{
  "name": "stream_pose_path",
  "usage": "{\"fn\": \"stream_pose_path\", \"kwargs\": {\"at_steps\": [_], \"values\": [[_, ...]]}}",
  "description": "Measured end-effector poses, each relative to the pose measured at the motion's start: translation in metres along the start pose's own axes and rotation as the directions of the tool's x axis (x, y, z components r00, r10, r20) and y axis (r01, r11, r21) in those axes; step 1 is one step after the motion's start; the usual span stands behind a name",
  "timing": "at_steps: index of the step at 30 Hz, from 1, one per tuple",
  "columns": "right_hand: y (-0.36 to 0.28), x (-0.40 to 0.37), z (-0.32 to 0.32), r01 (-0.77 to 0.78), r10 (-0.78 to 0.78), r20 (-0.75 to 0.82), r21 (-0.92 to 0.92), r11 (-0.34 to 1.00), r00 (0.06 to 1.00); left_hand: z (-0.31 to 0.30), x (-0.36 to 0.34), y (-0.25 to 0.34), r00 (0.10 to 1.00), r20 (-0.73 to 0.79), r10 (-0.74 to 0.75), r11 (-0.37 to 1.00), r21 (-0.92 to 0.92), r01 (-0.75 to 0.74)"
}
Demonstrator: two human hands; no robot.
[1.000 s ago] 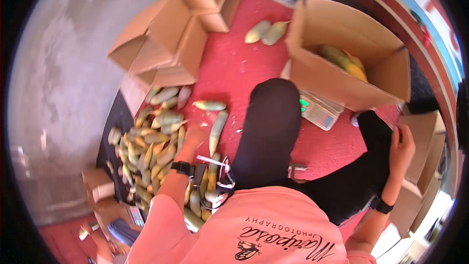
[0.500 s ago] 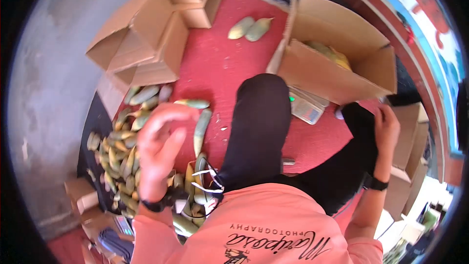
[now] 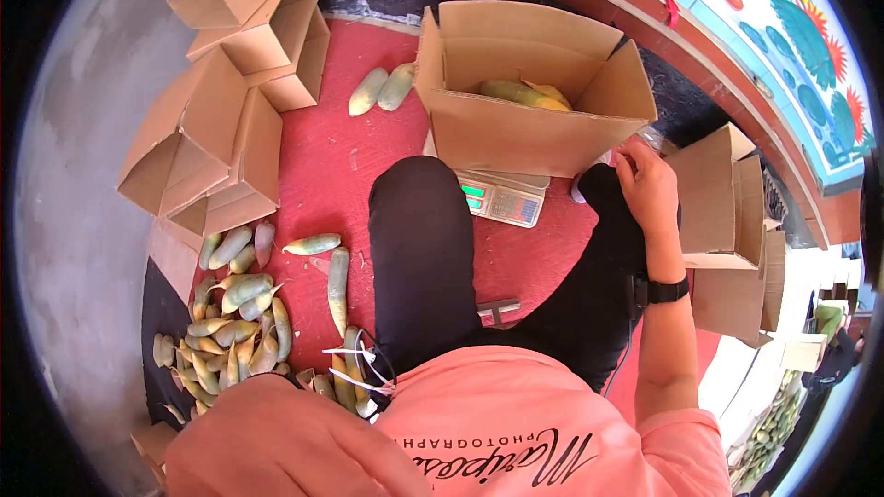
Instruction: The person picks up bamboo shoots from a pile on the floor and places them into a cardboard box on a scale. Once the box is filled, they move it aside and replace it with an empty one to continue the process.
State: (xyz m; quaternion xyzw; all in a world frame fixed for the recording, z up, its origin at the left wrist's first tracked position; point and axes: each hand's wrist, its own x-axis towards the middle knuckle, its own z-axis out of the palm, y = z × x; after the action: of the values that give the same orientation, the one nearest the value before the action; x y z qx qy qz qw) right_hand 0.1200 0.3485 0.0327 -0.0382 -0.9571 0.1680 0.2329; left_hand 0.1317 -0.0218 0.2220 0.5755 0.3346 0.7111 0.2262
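My left hand [image 3: 295, 442] looms large at the lower left, close to the camera; its fingers are blurred and mostly out of sight. Beyond it lies a heap of green radish-like vegetables [image 3: 244, 290] with yellowish tips. My right hand [image 3: 649, 189] rests by my right knee, fingers curled in loosely, with nothing visible in them. In front of my knees, an open cardboard box [image 3: 539, 133] stands on a digital scale [image 3: 506, 201] with a lit green display. Inside the box lie a few of the vegetables [image 3: 520, 94].
Two loose vegetables [image 3: 382, 89] lie left of the box on the red floor [image 3: 318, 143]. Empty cartons [image 3: 207, 138] are stacked at the left, and more cartons [image 3: 714, 198] stand at the right. A small grey metal object [image 3: 497, 310] lies between my legs.
My left hand has come back from above the heap toward the camera. The view has turned, shifting the box and scale leftward in the picture. My right hand stays by the knee.
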Motion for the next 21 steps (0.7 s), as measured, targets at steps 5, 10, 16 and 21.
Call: {"fn": "stream_pose_path", "kwargs": {"at_steps": [5, 10, 16, 21], "values": [[0.007, -0.004, -0.001, 0.002, -0.002, -0.036, 0.013, 1.000, 0.999, 0.003, 0.012, 0.001, 0.991, 0.100, -0.093, 0.990, -0.093, 0.102], [0.010, -0.005, -0.001, 0.005, -0.003, -0.068, 0.031, 1.000, 0.998, 0.010, 0.027, -0.002, 0.986, 0.110, -0.125, 0.982, -0.128, 0.138], [0.012, -0.006, -0.004, -0.031, 0.031, -0.055, 0.011, 0.999, 0.998, 0.015, 0.029, -0.001, 0.967, 0.176, -0.184, 0.968, -0.140, 0.209], [0.012, -0.008, -0.006, -0.024, 0.024, -0.054, 0.006, 1.000, 0.998, 0.021, 0.034, -0.006, 0.978, 0.139, -0.157, 0.968, -0.176, 0.180]]}}
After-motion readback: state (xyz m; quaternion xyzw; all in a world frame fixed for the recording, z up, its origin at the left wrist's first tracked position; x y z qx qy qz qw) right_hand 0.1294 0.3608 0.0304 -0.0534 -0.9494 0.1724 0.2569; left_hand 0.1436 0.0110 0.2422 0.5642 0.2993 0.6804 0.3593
